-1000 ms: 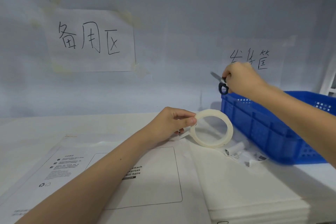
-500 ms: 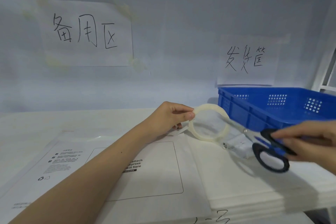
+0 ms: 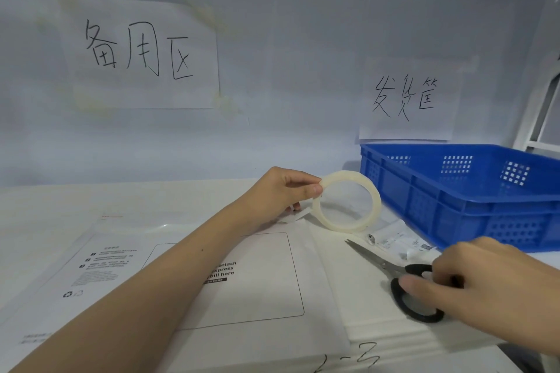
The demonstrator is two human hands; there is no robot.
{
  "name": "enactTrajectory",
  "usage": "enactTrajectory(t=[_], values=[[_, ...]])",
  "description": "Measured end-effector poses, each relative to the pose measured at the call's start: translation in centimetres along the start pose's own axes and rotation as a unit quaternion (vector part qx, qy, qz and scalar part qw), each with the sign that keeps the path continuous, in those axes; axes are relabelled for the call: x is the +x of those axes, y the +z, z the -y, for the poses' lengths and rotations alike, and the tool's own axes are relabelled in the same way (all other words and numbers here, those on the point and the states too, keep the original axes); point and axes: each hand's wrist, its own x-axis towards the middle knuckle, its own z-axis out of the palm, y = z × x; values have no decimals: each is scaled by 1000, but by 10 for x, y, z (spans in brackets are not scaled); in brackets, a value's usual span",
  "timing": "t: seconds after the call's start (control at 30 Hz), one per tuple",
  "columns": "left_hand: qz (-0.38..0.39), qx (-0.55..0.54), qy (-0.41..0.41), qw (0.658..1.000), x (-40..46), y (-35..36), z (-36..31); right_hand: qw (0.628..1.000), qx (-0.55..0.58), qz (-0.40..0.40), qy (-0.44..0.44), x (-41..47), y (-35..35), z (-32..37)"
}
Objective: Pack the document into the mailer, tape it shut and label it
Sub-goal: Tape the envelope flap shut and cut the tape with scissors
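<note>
Left hand [image 3: 281,191]: thumb and fingertips pinch the near-left rim of the tape roll [image 3: 347,201], which stands on edge, its lower arc resting at the far right corner of the mailer [image 3: 188,278]; a short loose tab of tape appears to trail from the roll under the hand. Right hand [image 3: 485,288]: fingers curled down onto the black handle loops of the scissors [image 3: 397,278], which lie flat with blades together, tips aimed toward the roll; whether the fingers grip the loops or only rest on them I cannot tell. Step in hand, by my reading: taping the mailer shut, with a strip about to be drawn and cut. Next move would call for a length pulled off the roll, the blades opened across it, then the strip pressed over the flap. Mailer: flat white pouch, smooth and slightly glossy, printed with a rounded label box and small text, lying on the tabletop [image 3: 45,209] under the left forearm; the document is not visible, presumably inside. Tape roll: thin translucent cream ring, wide open centre. Scissors: bright steel blades, matt black plastic loops. Beneath them: a stack of white sheets. Beyond: a small crumpled printed wrapper [image 3: 403,244] and a blue perforated plastic crate [image 3: 472,200].
</note>
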Motion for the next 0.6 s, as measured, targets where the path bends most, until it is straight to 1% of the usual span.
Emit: enactTrajectory(t=[0.07,0.17,0.37,0.47,0.6], values=[[-1,4,0,1000,-1,0,-1,1000,-14,15,-8,6,0,0],[-3,2,-4,1000,-1,1,-2,997,-26,69,-11,15,-2,2],[1,-8,-15,1000,0,0,-1,985,5,169,-28,25,-14,-4],[0,-11,-13,1000,0,0,0,986,6,167,-31,22,-18,-1],[-2,-3,-6,1000,0,0,0,986,37,160,-32,18,-20,2]])
